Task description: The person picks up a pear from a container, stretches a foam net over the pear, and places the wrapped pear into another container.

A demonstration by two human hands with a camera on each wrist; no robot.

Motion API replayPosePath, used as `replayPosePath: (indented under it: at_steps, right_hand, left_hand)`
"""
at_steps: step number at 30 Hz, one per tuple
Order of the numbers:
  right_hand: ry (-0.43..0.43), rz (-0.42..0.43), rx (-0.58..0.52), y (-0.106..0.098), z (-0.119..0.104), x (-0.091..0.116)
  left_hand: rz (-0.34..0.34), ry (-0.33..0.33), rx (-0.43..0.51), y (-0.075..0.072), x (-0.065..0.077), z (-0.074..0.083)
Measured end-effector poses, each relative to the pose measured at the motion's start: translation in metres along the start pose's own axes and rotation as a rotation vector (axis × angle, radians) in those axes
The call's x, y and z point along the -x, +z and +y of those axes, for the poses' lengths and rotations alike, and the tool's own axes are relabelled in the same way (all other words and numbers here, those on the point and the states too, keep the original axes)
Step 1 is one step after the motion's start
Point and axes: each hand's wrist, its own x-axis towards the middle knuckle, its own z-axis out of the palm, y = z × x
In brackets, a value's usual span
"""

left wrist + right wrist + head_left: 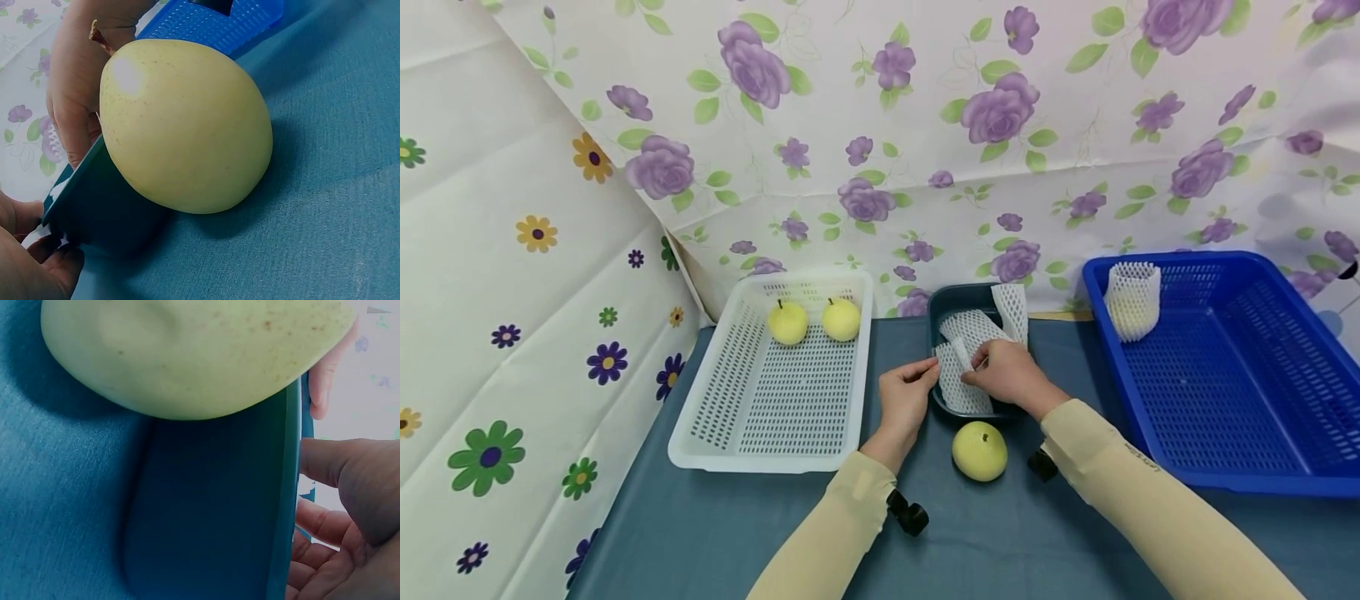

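Both hands are at a small dark green basket [942,298] that holds several white foam fruit nets. My left hand [904,404] is at the basket's left rim, thumb and fingers pinching the left edge of a foam net [958,390]. From the right, my right hand [1009,373] pinches the same net by its upper part. In the right wrist view the basket wall hides part of the fingertips. A yellow-green pear [980,452] rests on the table just in front of the basket, between the forearms; it fills much of the left wrist view [187,125].
A white perforated basket [767,461] on the left contains two pears [787,322]. To the right stands a large blue basket [1217,417] with one net-wrapped fruit [1132,304] in its back left corner. Floral sheets [865,117] hang behind and at left.
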Motion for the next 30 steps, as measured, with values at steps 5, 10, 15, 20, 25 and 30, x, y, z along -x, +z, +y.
replayPosePath:
  at_steps: [5, 10, 15, 20, 25, 30]
  right_hand:
    - [-0.043, 0.019, -0.011, 0.001, 0.001, 0.000]
    - [-0.065, 0.053, -0.058, -0.001, 0.003, 0.001]
    - [-0.048, 0.106, -0.081, -0.007, 0.003, 0.003]
    - [-0.024, 0.167, -0.116, -0.016, -0.001, 0.008]
    - [-0.056, 0.225, -0.133, -0.022, -0.006, 0.016]
    - [-0.082, 0.255, -0.144, -0.030, -0.010, 0.026]
  left_hand:
    - [-0.005, -0.003, 0.007, 0.000, 0.001, -0.001]
    - [-0.014, -0.015, 0.012, 0.000, 0.002, -0.001]
    - [-0.013, -0.010, 0.024, 0.000, 0.001, -0.001]
    - [-0.018, -0.010, 0.027, 0.000, 0.001, 0.002]
    - [-0.017, -0.011, 0.016, 0.000, 0.001, 0.003]
    - [-0.014, -0.008, 0.010, 0.000, 0.002, 0.001]
